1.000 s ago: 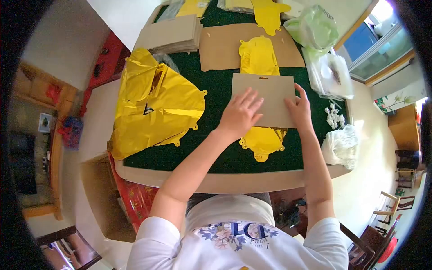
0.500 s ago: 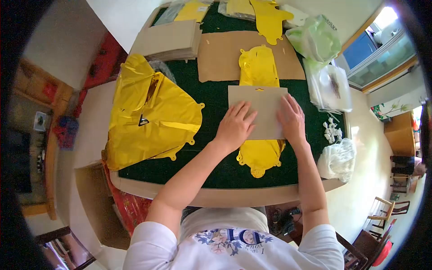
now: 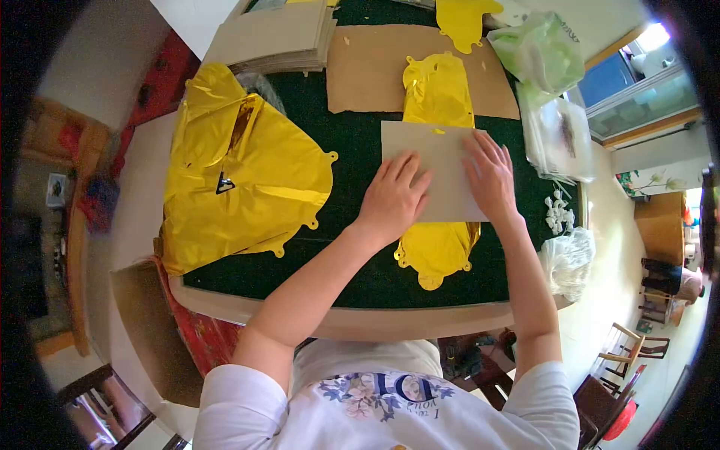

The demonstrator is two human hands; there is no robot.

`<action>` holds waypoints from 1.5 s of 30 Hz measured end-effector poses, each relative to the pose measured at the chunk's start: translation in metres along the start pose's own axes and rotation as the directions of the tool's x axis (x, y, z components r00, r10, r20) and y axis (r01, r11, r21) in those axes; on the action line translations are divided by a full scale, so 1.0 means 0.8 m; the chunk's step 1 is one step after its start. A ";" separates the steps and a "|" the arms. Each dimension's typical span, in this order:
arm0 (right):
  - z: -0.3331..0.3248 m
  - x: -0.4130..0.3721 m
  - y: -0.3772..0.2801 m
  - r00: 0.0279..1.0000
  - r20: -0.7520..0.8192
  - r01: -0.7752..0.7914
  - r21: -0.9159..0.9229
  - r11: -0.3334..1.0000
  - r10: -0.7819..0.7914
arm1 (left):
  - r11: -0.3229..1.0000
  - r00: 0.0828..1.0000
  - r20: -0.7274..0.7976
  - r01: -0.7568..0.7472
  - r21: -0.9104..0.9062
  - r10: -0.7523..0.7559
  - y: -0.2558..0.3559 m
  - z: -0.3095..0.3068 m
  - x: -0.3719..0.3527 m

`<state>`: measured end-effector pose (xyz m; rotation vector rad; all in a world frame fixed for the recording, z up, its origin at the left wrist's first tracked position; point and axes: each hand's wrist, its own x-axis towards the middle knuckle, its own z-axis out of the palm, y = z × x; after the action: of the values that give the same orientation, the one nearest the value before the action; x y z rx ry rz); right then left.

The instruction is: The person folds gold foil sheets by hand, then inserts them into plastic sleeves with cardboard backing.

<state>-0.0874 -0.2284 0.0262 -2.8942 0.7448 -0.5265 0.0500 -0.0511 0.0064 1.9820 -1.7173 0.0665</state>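
A grey cardboard sheet [image 3: 442, 199] lies across a folded gold foil balloon [image 3: 437, 94], whose two tabbed ends show beyond its far and near edges. My left hand [image 3: 394, 191] rests on the left part of the sheet, fingers spread. On the right edge, my right hand [image 3: 491, 176] lies with its fingers stretched over the card. The balloon's middle is hidden beneath the sheet. To the left is a larger gold foil balloon [image 3: 262, 176], flat and creased, with a small dark-edged opening or mark on it.
Beyond my hands are a brown cardboard piece [image 3: 367, 75], a stack of grey cards [image 3: 274, 37] and another gold foil piece [image 3: 459, 26]. Along the right lie a green-white plastic bag [image 3: 544, 56], clear bags [image 3: 562, 139], small white items [image 3: 558, 212] and a bundled clear bag [image 3: 568, 261].
The head view has shifted, so the tabletop things sit higher in the picture. My right hand lies slightly farther up the card's right edge; both hands stay on the sheet.
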 end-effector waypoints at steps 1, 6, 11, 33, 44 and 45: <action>0.007 0.010 -0.002 0.998 0.009 0.068 0.012 0.998 -0.068 | 1.000 1.000 -0.005 0.004 -0.008 -0.004 0.000 0.000 0.000; 0.034 0.072 -0.025 0.982 0.020 0.190 0.000 0.982 -0.190 | 1.000 0.999 -0.043 0.000 -0.028 -0.002 -0.001 0.005 0.000; 0.051 0.101 -0.028 0.969 0.070 0.239 -0.017 0.971 -0.238 | 0.999 0.999 -0.044 -0.003 -0.054 0.001 -0.002 0.005 -0.001; 0.036 0.149 0.022 0.952 -0.080 -0.270 0.231 0.935 0.295 | 0.999 1.000 0.023 0.018 -0.028 -0.018 0.002 0.006 -0.002; 0.039 0.181 0.078 0.806 0.436 -0.591 0.563 0.578 0.399 | 1.000 1.000 -0.010 0.018 -0.026 -0.018 0.000 0.007 -0.001; 0.034 0.180 0.079 0.814 0.454 -0.580 0.628 0.519 0.362 | 1.000 1.000 -0.011 0.017 -0.025 -0.017 0.000 0.007 0.000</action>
<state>0.0121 -0.3535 0.0326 -1.8133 0.9470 -0.2566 0.0486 -0.0531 0.0009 1.9741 -1.6856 0.0501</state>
